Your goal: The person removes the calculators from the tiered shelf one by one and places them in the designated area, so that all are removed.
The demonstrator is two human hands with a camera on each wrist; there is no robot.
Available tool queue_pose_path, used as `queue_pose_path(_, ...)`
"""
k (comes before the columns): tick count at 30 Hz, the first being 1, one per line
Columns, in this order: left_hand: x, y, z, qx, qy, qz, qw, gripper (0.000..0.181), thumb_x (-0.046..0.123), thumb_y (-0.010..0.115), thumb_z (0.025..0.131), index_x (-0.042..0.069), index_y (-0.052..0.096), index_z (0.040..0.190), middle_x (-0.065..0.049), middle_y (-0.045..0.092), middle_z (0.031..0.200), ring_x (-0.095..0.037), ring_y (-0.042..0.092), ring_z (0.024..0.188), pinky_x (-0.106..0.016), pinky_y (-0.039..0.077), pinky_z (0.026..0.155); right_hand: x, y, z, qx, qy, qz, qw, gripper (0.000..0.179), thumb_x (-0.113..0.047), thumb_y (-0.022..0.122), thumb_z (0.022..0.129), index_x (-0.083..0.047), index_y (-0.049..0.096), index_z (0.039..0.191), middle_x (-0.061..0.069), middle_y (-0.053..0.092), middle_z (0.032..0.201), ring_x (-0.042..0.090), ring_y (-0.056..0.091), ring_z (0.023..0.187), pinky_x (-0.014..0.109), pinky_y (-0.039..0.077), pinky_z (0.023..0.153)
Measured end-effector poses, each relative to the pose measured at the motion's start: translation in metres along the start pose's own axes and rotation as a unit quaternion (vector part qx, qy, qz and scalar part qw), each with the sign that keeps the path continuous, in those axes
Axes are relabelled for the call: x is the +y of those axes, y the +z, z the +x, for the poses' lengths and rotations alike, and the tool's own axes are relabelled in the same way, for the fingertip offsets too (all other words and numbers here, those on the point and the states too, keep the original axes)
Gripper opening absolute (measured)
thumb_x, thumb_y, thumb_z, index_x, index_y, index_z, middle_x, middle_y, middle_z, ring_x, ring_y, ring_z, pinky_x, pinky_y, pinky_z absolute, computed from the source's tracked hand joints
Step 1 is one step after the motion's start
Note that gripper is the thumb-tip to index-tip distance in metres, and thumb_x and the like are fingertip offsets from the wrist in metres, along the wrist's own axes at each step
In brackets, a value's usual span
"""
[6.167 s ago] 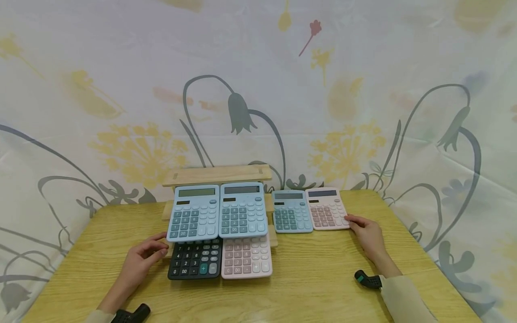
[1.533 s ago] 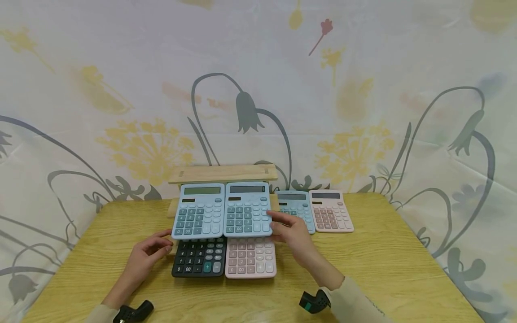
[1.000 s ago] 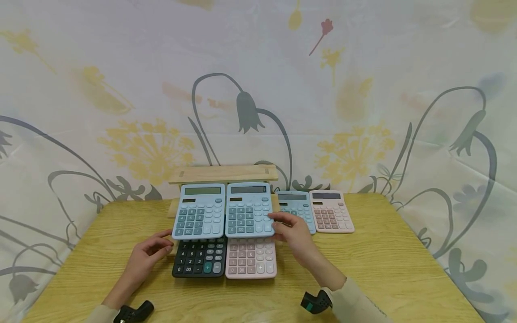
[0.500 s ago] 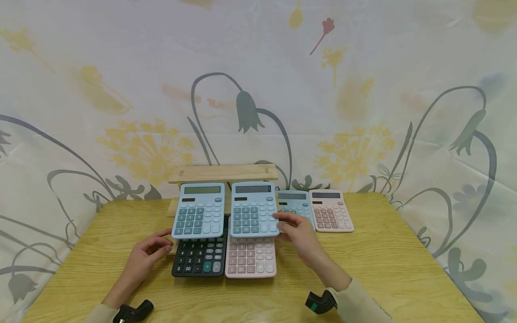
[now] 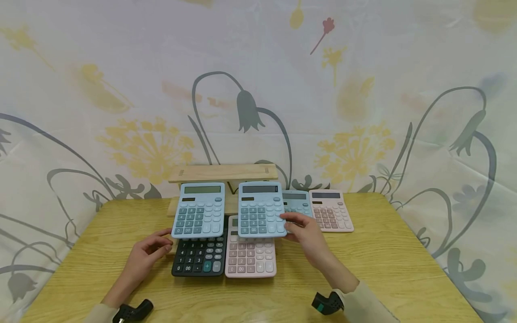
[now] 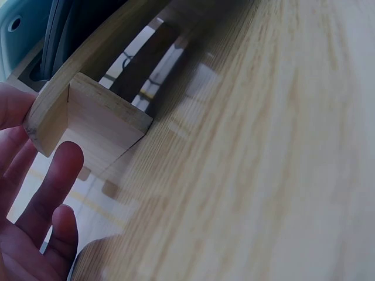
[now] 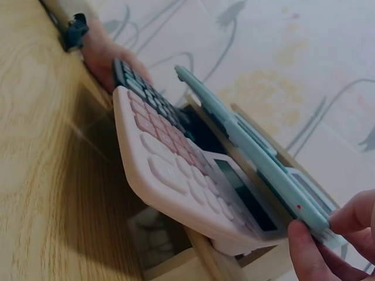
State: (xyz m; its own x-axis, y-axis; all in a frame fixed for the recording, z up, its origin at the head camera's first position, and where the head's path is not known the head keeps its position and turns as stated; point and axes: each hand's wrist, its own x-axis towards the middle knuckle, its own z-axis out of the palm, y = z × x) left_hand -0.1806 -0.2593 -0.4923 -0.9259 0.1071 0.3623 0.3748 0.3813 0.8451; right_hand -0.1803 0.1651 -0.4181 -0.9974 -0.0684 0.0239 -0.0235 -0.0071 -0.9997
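My right hand pinches the lower right edge of a light blue calculator between thumb and fingers. That calculator leans in the upper row of a wooden rack, apart from another light blue calculator on its left. In the right wrist view, my fingertips are at the edge of the blue calculator. My left hand holds the left end of the rack; in the left wrist view, the wood lies between its fingers. Below lean a black calculator and a pink calculator, their tops partly hidden.
Right of the rack, a smaller blue calculator, partly covered by my hand, stands beside a second pink calculator. Everything is on a wood-grain table. A flowered cloth hangs close behind.
My right hand has gone from the far-right pink calculator to the rack's right blue calculator and drawn it rightward, leaving a gap beside its neighbour. My left hand has stayed at the rack.
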Motion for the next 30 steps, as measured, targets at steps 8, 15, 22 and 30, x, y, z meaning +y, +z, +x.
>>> queue_pose_path(8,0.0,0.0,0.0,0.0,0.003,0.003,1.0,0.005,0.001,0.067,0.093,0.004,0.071,0.094,0.025,0.057,0.12,0.007,0.057,0.106,-0.019,0.049,0.076,0.001,-0.011,-0.002,0.001,0.002,-0.015,0.9999,0.029,0.002,0.053,0.097,0.009,0.061,0.124,0.02,0.057,0.126,0.019,0.065,0.096,0.031,0.056,0.08)
queue_pose_path(15,0.002,0.0,-0.001,0.003,0.007,-0.006,1.0,0.005,0.0,0.067,0.093,0.002,0.071,0.095,0.022,0.058,0.12,0.006,0.057,0.105,-0.019,0.049,0.075,0.0,-0.02,-0.003,0.011,0.004,-0.02,0.9997,0.029,0.001,0.054,0.097,0.009,0.06,0.125,0.02,0.056,0.128,0.018,0.063,0.096,0.031,0.055,0.08)
queue_pose_path(22,0.002,0.0,-0.001,0.0,0.007,-0.004,1.0,0.005,0.001,0.067,0.093,0.002,0.071,0.095,0.02,0.058,0.121,0.006,0.058,0.104,-0.018,0.049,0.075,0.0,-0.03,-0.004,0.026,0.007,-0.015,0.9995,0.029,0.002,0.052,0.097,0.011,0.059,0.124,0.021,0.054,0.127,0.018,0.063,0.095,0.03,0.056,0.08)
queue_pose_path(30,-0.002,0.0,0.0,-0.001,0.011,-0.001,0.9999,0.006,0.001,0.066,0.094,0.003,0.071,0.095,0.025,0.057,0.12,0.005,0.058,0.103,-0.02,0.05,0.074,-0.004,-0.04,-0.006,0.047,0.016,-0.004,0.9988,0.03,0.002,0.05,0.098,0.012,0.058,0.125,0.02,0.053,0.128,0.016,0.063,0.094,0.028,0.055,0.081)
